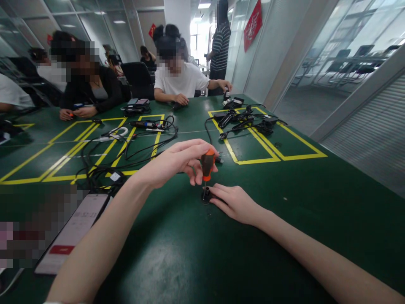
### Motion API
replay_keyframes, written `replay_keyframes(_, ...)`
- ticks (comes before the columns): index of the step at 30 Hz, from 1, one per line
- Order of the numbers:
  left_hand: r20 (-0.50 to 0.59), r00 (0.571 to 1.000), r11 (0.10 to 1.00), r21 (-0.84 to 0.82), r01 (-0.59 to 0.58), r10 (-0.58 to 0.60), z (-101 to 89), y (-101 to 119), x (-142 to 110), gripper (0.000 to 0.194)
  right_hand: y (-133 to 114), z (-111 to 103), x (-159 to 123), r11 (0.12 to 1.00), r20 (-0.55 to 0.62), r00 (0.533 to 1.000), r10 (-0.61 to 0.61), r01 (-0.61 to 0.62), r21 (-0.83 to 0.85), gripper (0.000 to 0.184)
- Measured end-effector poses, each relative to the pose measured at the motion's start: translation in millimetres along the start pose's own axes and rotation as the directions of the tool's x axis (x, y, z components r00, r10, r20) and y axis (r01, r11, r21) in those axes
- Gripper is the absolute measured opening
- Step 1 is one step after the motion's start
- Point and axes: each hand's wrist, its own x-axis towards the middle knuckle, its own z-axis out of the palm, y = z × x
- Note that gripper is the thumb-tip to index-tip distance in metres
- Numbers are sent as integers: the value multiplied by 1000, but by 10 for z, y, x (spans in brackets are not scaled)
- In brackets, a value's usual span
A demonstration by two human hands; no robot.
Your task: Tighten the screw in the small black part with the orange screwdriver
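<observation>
In my left hand [177, 162] is a screwdriver [208, 164] with an orange and dark handle, held upright with its shaft pointing down. Its tip reaches a small round black part [206, 195] lying on the green table [247, 261]. The fingertips of my right hand [236, 203] close on the right edge of that black part and rest low against the tabletop. What exactly the part is, I cannot make out; the fingers and the shaft cover some of it.
Black cables [126, 145] lie tangled at the left, near a phone [74, 232]. More cables and adapters [245, 120] sit inside yellow tape lines at the far right. Across the table, a person in a white shirt [180, 80] and one in a dark jacket [109, 86] are seated.
</observation>
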Motion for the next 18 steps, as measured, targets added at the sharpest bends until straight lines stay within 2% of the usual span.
replay_keyframes(3, -28, 1000, 1000, 23, -12, 13, -7, -4, -3, 43, -11, 6, 16, 999, -4, 999, 38, -38, 4, 31)
replay_keyframes(7, -38, 999, 999, 39, -5, 7, -25, 1, 2, 43, -18, -3, 23, 999, -3, 999, 33, -33, 40, 35)
replay_keyframes(18, -78, 997, 999, 36, -11, 13, -27, -23, -3, 39, -15, 2, 39, 995, 12, 999, 53, -53, 82, 31)
